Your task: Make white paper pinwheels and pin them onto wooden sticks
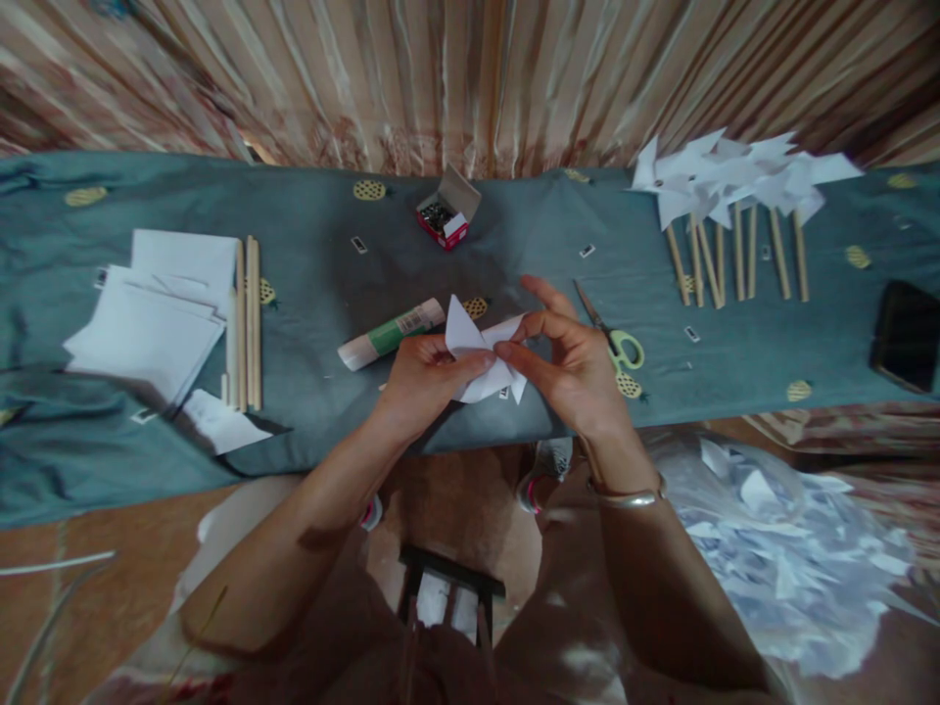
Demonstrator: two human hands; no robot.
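Between my two hands is a white paper pinwheel (470, 338), its points folded in toward the middle. My left hand (430, 384) grips its left side, thumb pressed near the centre. From the other side my right hand (569, 362) pinches the paper between thumb and index finger, the other fingers raised. Just beyond my left hand lies a glue stick (393, 333) with a green label. Scissors (615, 338) with light green handles rest right beside my right hand. Farther back stands an opened small red box (446, 213) with small metal pieces in it.
White paper sheets (158, 328) and wooden sticks (254, 323) lie at the left. Several finished pinwheels (734, 181) on sticks lie at the back right, and a dark phone (907, 335) at the right edge. A clear bag of paper pieces (793, 558) sits below the table (315, 421).
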